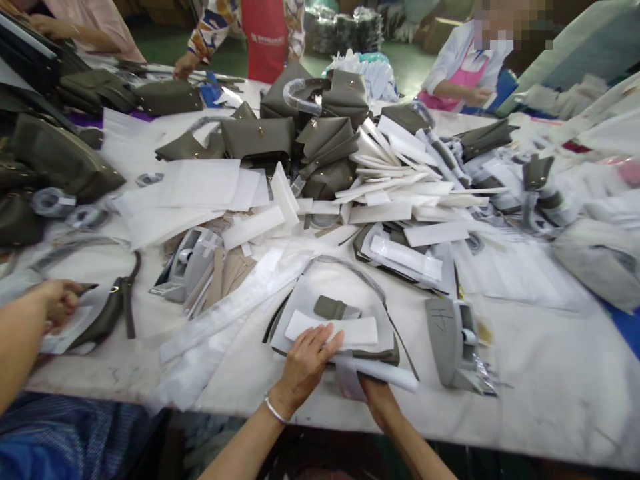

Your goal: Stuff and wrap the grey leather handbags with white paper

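White foam strip (pixel 357 331) lies on the olive bag (pixel 389 355), long axis left-right, under the left hand (pixel 311 357), fingers extended (nearer hand); right hand (pixel 379 395) by the bag's near edge, finger state not visible.

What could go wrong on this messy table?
The white strip lies under the left hand, so it might slip off the bag if that hand shifts. The uneven heap of white pieces could slide down. A sweep of the right hand might knock the gray tape dispenser nearby.

Bright diffuse light, soft shadows, stretched edges
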`<act>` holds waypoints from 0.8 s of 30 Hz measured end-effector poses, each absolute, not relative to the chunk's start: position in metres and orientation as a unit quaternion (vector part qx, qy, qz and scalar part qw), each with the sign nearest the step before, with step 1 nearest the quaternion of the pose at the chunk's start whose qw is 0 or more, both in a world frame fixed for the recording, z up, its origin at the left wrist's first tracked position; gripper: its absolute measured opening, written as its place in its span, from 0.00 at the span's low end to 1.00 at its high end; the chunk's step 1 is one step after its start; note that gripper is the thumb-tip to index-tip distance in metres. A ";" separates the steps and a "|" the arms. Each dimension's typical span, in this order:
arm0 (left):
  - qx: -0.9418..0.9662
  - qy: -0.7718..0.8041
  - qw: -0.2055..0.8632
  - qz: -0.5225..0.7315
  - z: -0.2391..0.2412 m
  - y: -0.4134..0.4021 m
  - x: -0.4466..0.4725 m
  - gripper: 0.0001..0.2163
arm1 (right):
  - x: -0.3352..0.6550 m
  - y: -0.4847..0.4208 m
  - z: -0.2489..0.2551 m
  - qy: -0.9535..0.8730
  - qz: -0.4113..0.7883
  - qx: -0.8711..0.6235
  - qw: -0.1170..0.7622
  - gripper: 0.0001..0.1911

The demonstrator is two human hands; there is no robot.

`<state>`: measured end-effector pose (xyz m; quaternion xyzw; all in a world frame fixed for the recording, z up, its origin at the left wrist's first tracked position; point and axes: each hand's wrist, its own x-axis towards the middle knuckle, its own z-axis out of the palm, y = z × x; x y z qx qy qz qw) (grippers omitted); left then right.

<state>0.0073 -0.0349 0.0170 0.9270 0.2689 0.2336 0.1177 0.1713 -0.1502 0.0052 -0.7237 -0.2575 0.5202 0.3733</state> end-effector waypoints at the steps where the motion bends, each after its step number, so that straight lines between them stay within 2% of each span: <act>1: 0.931 0.268 0.098 0.228 0.012 -0.039 0.010 0.26 | 0.163 -0.162 0.002 -0.171 0.564 -0.717 0.371 0.29; 4: 0.943 0.248 0.054 0.214 -0.002 -0.049 0.016 0.26 | 0.144 -0.191 -0.003 0.056 0.629 -0.674 0.384 0.33; 7: 0.956 0.222 0.034 0.190 -0.009 -0.054 0.015 0.27 | 0.144 -0.205 0.002 0.077 0.619 -0.666 0.408 0.31; 9: 0.962 0.211 0.028 0.172 -0.009 -0.054 0.013 0.27 | 0.155 -0.207 0.015 0.013 0.644 -0.683 0.345 0.28; 11: 0.965 0.205 0.024 0.162 -0.007 -0.054 0.012 0.28 | 0.173 -0.205 0.034 -0.132 0.634 -0.724 0.238 0.22; 13: 0.967 0.199 0.019 0.157 -0.006 -0.053 0.011 0.28 | 0.192 -0.198 0.056 -0.302 0.522 -0.777 0.181 0.19; 16: 0.969 0.191 0.014 0.153 -0.005 -0.051 0.012 0.29 | 0.208 -0.173 0.083 -0.477 0.273 -0.797 0.249 0.15; 18: 0.970 0.185 0.008 0.158 -0.006 -0.050 0.012 0.28 | 0.207 -0.147 0.088 -0.550 0.166 -0.766 0.287 0.15; 20: 0.969 0.178 0.006 0.171 -0.008 -0.047 0.011 0.26 | 0.197 -0.120 0.083 -0.623 0.113 -0.728 0.263 0.18; 24: 0.965 0.182 0.010 0.187 -0.010 -0.044 0.004 0.19 | 0.180 -0.096 0.048 -0.690 0.111 -0.705 0.118 0.24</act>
